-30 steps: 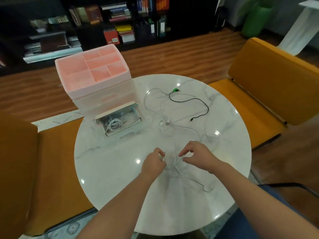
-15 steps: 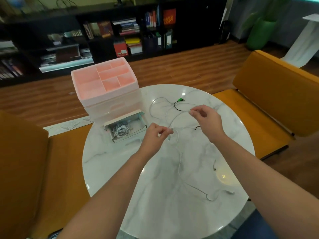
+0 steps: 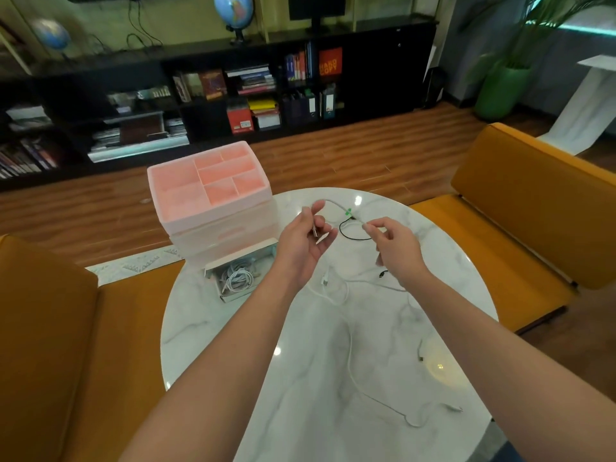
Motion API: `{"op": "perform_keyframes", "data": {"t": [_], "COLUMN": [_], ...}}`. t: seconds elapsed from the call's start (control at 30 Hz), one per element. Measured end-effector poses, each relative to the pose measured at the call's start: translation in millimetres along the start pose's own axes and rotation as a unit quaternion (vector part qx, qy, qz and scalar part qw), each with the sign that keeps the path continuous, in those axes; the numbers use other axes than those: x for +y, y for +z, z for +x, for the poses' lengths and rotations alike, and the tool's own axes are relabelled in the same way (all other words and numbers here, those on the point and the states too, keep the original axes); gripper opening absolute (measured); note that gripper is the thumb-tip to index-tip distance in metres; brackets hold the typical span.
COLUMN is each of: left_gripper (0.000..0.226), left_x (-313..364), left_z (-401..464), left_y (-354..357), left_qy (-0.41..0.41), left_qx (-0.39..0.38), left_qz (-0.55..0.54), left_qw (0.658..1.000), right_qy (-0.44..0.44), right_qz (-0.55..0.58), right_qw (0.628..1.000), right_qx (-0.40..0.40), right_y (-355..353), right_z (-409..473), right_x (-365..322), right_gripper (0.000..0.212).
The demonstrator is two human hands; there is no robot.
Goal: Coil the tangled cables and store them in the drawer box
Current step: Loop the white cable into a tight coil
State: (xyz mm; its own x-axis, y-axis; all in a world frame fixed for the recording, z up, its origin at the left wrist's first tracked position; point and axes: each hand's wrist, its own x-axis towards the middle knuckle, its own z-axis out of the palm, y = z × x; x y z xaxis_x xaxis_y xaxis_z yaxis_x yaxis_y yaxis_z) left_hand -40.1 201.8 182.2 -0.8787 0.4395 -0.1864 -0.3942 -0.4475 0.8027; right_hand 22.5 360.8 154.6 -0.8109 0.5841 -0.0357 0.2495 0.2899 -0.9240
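- Head view: one white coil [image 3: 237, 279] lies in the open drawer [image 3: 220, 290] beside the drawer box [image 3: 213, 208].
- Left hand [image 3: 305, 243] and right hand [image 3: 395, 246] each pinch the white cable [image 3: 336, 205]; the black cable [image 3: 350, 235] lies uncoiled nearby.

You see a brown wood floor [image 3: 333, 155] and a long black shelf [image 3: 233, 61] full of books. Orange seats [image 3: 533, 208] sit around the round white tabletop [image 3: 300, 395], and a green plant [image 3: 503, 85] stands in the corner.
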Motion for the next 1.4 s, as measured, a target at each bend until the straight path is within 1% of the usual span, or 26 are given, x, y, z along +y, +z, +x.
{"op": "perform_keyframes", "data": {"t": [0.03, 0.1, 0.17, 0.23, 0.3, 0.33, 0.4, 0.47, 0.5, 0.57, 0.63, 0.73, 0.83, 0.9, 0.97, 1.03, 1.17, 1.27, 1.33, 1.4], "left_gripper": [0.03, 0.028, 0.027, 0.025, 0.025, 0.028, 0.034, 0.035, 0.033, 0.031, 0.031, 0.035, 0.039, 0.042, 0.039, 0.038, 0.046, 0.054, 0.062, 0.061], "left_x": [0, -1, -3, -4, -5, -6, -8, -12, -12, -11, -7, -7, -10, -11, -8, -6, -5, -8, -11, -15], "left_z": [2, 5, 7, 11, 15, 17, 23, 29, 30, 33, 31, 30, 35, 35, 33, 33, 34, 34, 35, 35], "left_y": [0, 1, 2, 4, 4, 4, 1, -5, -8, -12, -12, -12, -13, -12, -11, -10, -8, -7, -9, -11], "left_qy": [0.0, -0.002, -0.008, -0.017, -0.022, -0.023, -0.022, -0.018, -0.019, -0.03, -0.055, -0.083, -0.06, -0.039, -0.018, -0.009, 0.015, 0.023, 0.021, 0.016], "left_qx": [-0.004, -0.007, -0.014, -0.029, -0.043, -0.045, -0.037, -0.035, -0.04, -0.065, -0.08, -0.052, -0.03, -0.042, -0.045, -0.048, -0.052, -0.047, -0.066, -0.096], "left_qz": [0.0, -0.005, -0.01, -0.009, 0.008, 0.03, 0.102, 0.172, 0.192, 0.199, 0.164, 0.124, 0.175, 0.219, 0.246, 0.248, 0.259, 0.321, 0.393, 0.449], "left_qw": [1.0, 1.0, 1.0, 0.999, 0.999, 0.998, 0.994, 0.984, 0.98, 0.977, 0.982, 0.987, 0.982, 0.974, 0.968, 0.967, 0.964, 0.946, 0.917, 0.888], "right_qy": [0.003, -0.011, -0.04, -0.058, -0.064, -0.062, -0.048, -0.027, -0.019, -0.014, -0.008, 0.01, 0.032, 0.043, 0.05, 0.046, 0.02, 0.009, -0.005, -0.027], "right_qz": [0.001, -0.038, -0.102, -0.177, -0.221, -0.224, -0.211, -0.188, -0.187, -0.203, -0.22, -0.233, -0.222, -0.205, -0.187, -0.178, -0.17, -0.137, -0.119, -0.127], "right_qw": [1.0, 0.999, 0.992, 0.978, 0.964, 0.962, 0.968, 0.976, 0.977, 0.974, 0.971, 0.969, 0.971, 0.975, 0.979, 0.98, 0.98, 0.982, 0.982, 0.979], "right_qx": [-0.008, -0.024, -0.057, -0.099, -0.134, -0.141, -0.128, -0.109, -0.105, -0.099, -0.091, -0.084, -0.079, -0.07, -0.069, -0.075, -0.097, -0.129, -0.146, -0.16], "right_y": [3, 9, 14, 19, 23, 25, 24, 19, 16, 11, 8, 7, 7, 8, 10, 10, 10, 10, 9, 8], "right_z": [-3, -7, -10, -11, -12, -12, -12, -11, -11, -11, -9, -5, -3, -1, 0, -1, -2, -3, -6, -8], "right_x": [3, 9, 15, 18, 19, 20, 21, 21, 20, 20, 19, 17, 16, 17, 16, 15, 14, 15, 17, 17], "right_gripper": [0.017, 0.015, 0.023, 0.033, 0.039, 0.038, 0.03, 0.023, 0.023, 0.027, 0.031, 0.029, 0.02, 0.016, 0.015, 0.016, 0.015, 0.016, 0.016, 0.017]}}
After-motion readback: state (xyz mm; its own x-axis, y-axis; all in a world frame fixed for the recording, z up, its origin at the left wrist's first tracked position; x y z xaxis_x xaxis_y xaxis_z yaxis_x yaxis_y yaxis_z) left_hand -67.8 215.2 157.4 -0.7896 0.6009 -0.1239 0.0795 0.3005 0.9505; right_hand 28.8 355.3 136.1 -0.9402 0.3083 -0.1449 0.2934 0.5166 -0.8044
